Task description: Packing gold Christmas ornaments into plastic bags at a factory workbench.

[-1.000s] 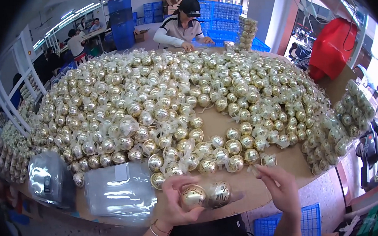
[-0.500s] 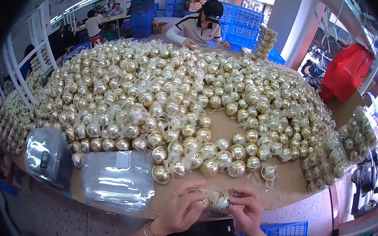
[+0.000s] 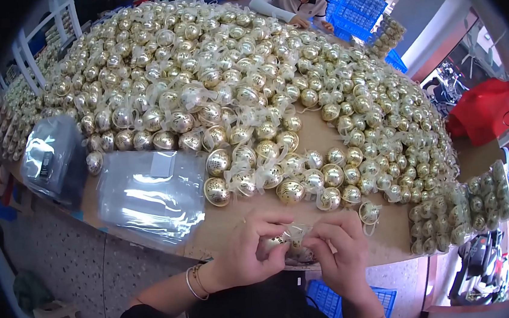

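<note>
Close to the table's front edge, my left hand (image 3: 259, 243) is closed with its fingertips around a shiny gold bauble (image 3: 275, 241). My right hand (image 3: 339, 245) pinches a pale, sheer ribbon (image 3: 298, 232) just right of that bauble. Part of another gold bauble (image 3: 299, 255) shows below, between the hands. Fingers hide much of what is held. A loose gold bauble (image 3: 369, 212) with a ribbon loop lies just beyond my right hand. Past both hands spreads a large heap of patterned gold baubles (image 3: 220, 110) with sheer ribbons.
Left of my hands lies a stack of clear plastic bags (image 3: 152, 195), with another bag stack (image 3: 53, 155) farther left. Bagged blocks of baubles (image 3: 439, 224) stand at the right table end. A co-worker (image 3: 295, 1) sits across the heap. Blue crates (image 3: 356, 5) stand behind.
The view has tipped downward, so the heap sits higher in the picture. Both hands have shifted up and turned inward over the baubles, with the right fingers now pinching the ribbon.
</note>
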Motion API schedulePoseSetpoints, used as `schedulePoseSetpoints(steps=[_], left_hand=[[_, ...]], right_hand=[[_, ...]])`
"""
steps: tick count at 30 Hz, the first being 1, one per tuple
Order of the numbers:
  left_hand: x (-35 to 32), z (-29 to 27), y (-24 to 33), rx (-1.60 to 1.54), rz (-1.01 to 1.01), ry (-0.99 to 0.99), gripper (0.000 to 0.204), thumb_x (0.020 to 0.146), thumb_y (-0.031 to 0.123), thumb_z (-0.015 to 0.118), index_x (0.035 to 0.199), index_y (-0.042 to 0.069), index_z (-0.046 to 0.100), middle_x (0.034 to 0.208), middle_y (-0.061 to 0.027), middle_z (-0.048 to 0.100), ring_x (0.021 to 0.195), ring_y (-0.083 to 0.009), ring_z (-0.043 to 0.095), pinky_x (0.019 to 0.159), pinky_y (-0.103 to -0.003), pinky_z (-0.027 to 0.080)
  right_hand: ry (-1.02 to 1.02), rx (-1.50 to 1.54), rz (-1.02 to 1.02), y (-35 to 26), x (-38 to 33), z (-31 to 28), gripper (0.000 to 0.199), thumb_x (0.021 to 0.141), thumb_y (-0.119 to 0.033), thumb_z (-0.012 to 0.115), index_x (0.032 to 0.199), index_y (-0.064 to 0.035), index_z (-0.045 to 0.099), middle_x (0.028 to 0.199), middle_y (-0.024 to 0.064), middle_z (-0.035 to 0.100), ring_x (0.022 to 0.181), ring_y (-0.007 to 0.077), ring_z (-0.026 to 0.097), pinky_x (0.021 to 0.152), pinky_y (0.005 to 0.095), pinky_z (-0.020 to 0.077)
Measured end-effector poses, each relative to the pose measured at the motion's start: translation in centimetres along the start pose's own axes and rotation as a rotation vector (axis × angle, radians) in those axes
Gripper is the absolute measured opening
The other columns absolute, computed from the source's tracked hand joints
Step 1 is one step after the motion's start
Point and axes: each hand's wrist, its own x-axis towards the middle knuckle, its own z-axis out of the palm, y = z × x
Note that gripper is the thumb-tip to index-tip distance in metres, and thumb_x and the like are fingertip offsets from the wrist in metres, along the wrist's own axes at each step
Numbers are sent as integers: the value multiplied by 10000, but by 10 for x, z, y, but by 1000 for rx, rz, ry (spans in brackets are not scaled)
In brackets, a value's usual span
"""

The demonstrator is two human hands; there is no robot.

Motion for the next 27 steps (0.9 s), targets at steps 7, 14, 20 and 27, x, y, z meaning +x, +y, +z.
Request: schedulePoseSetpoints(steps=[7, 14, 20, 27], left_hand=[[1, -2, 2, 31, 46, 52, 331, 798, -37, 603, 1085, 18, 447, 1146, -181, 559, 828, -138, 574, 646, -228, 474], [12, -13, 19, -62, -107, -45, 315, 775, 40, 600, 1075, 16, 508, 1090, -149, 566, 888, -277, 563, 763, -358, 475], [21, -5, 19, -6, -173, -20, 282, 747, 32, 586, 1019, 15, 510, 1061, -158, 552, 939, -304, 543, 800, -379, 456], [21, -3, 15, 29, -166, 2, 263, 774, 54, 572, 1026, 8, 509, 1077, -175, 547, 959, -319, 542, 844, -397, 439]], right_hand=[[-55, 29, 104, -6, -3, 4, 48, 816, -86, 641, 805, -39, 645, 934, 85, 607, 845, 240, 546, 774, 336, 437], [84, 45, -14, 2, -18, 5, 246, 673, -20, 787, 904, -48, 708, 979, 107, 657, 929, 234, 617, 788, 334, 503], [-50, 156, 102, -1, -8, -3, 250, 657, 27, 788, 890, -10, 705, 1028, 142, 667, 932, 220, 650, 674, 266, 541], [111, 88, 145, -13, -9, 12, 220, 668, 45, 763, 868, -27, 706, 1019, 129, 646, 982, 230, 634, 768, 305, 531]])
